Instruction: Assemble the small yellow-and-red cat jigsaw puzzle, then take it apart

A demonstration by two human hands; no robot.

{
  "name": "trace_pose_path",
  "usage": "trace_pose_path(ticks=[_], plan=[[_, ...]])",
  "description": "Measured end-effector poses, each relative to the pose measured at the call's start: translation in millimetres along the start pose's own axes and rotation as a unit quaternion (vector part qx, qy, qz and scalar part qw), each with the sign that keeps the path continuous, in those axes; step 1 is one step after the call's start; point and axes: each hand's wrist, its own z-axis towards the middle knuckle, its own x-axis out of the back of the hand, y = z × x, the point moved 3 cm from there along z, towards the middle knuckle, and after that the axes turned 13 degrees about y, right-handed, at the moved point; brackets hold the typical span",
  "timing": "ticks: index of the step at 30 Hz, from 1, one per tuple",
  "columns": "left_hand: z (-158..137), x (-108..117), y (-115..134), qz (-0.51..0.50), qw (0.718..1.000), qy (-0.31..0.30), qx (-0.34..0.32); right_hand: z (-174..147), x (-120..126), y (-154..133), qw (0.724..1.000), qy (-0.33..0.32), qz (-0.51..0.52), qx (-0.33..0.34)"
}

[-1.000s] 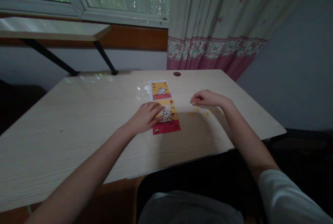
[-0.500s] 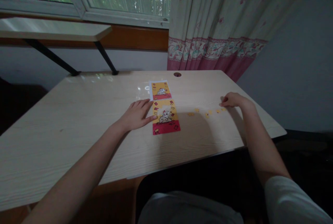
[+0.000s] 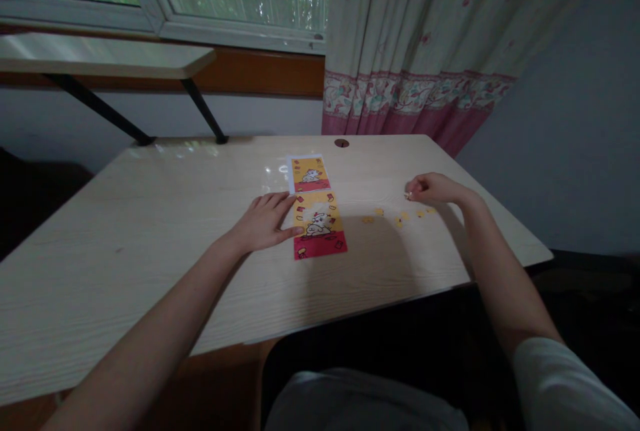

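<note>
A flat, rectangular red-and-yellow jigsaw puzzle bearing a white cartoon animal is set on a pale wood-grain desk, beside the left hand and well apart from the right hand. A smaller, white-bordered paper card printed with a similar picture is placed just beyond the puzzle's far edge. Small yellow puzzle pieces are strewn to the puzzle's right, the farthest of them just below the right hand. By that hand, a tiny whitish piece is pinched between closed fingertips. The left hand is laid palm down, its thumb spread from the fingers onto the puzzle's left edge.
</note>
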Motion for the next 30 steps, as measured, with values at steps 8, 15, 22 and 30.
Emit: trace_pose_path(ticks=[8,15,22,30], plan=[[7,13,20,-0.064,0.994,0.084,-0.015,5,-42,-106,0.937,-0.06,0.311,0.148],[10,18,49,-0.127,0.975,0.177,-0.04,-14,-92,-150,0.894,-0.039,0.428,0.131],[10,18,50,-0.152,0.959,0.239,0.003,-26,-104,-156,0.909,0.019,0.385,0.16],[12,24,53,-0.156,0.95,0.272,0.009,-31,-103,-162,0.913,0.035,0.362,0.182]])
